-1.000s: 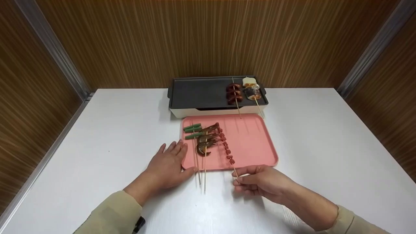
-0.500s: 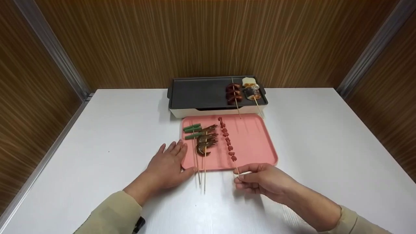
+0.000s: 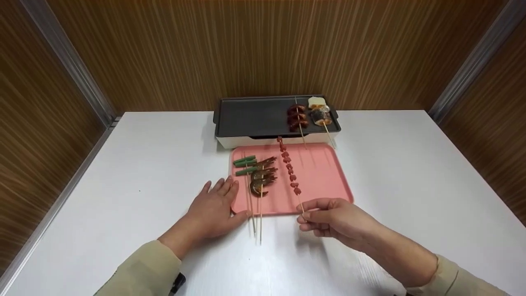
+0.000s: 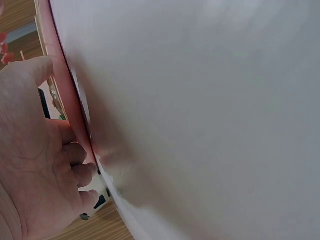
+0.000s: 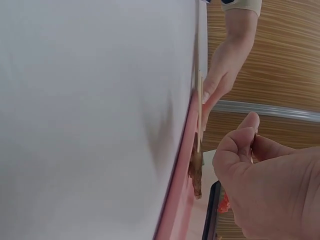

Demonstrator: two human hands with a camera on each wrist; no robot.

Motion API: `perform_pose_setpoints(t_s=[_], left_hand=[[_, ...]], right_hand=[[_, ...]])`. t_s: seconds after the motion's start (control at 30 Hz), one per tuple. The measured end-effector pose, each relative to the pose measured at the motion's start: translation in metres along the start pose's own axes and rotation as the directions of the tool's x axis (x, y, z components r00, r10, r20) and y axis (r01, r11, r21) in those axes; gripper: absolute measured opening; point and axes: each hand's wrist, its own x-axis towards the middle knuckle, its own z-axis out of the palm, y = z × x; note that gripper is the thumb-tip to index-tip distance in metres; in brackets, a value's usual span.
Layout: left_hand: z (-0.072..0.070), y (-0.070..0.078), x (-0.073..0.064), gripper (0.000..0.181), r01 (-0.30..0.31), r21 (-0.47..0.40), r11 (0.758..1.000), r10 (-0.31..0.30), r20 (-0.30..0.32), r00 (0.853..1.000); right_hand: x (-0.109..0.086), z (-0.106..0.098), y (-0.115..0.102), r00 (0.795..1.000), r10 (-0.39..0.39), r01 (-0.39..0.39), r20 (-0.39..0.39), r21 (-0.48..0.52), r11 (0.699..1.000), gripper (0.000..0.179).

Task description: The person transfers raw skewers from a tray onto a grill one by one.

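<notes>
My right hand (image 3: pixel 335 218) pinches the bare lower end of a skewer of small red meat pieces (image 3: pixel 290 168), raised over the pink tray (image 3: pixel 320 176); its tip reaches toward the grill's front edge. In the right wrist view, thumb and fingers meet on the stick. My left hand (image 3: pixel 213 209) rests with straight fingers against the tray's left edge, thumb near the stick ends. Beside it on the tray lie a shrimp skewer (image 3: pixel 261 176) and a green vegetable skewer (image 3: pixel 245 163). Their sticks overhang the tray's front edge.
Behind the tray stands a white grill with a black plate (image 3: pixel 254 117). On its right side lie a skewer of dark glazed pieces (image 3: pixel 297 118) and a skewer with a white piece and a dark-wrapped piece (image 3: pixel 320 116). Wood-grain panels (image 3: pixel 263 49) enclose the white table (image 3: pixel 164 164).
My right hand has lifted the red meat skewer away from the shrimp and moved it forward and slightly right, toward the grill. The left hand has stayed at the tray edge.
</notes>
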Motion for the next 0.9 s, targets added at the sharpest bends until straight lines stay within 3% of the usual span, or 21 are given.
perform_pose_setpoints(t_s=[0.53,0.9], left_hand=[[-0.001,0.001,-0.001,0.090,-0.009,-0.011,1.000,0.009,-0.024,1.000],[-0.001,0.000,0.000,0.090,-0.017,-0.012,1.000,0.016,-0.019,1.000]], right_hand=[[0.011,0.001,-0.053,0.995,-0.090,0.089,-0.031,-0.035,0.995,0.026],[0.040,0.004,-0.082,0.988,-0.139,0.139,-0.072,0.005,0.990,0.022]])
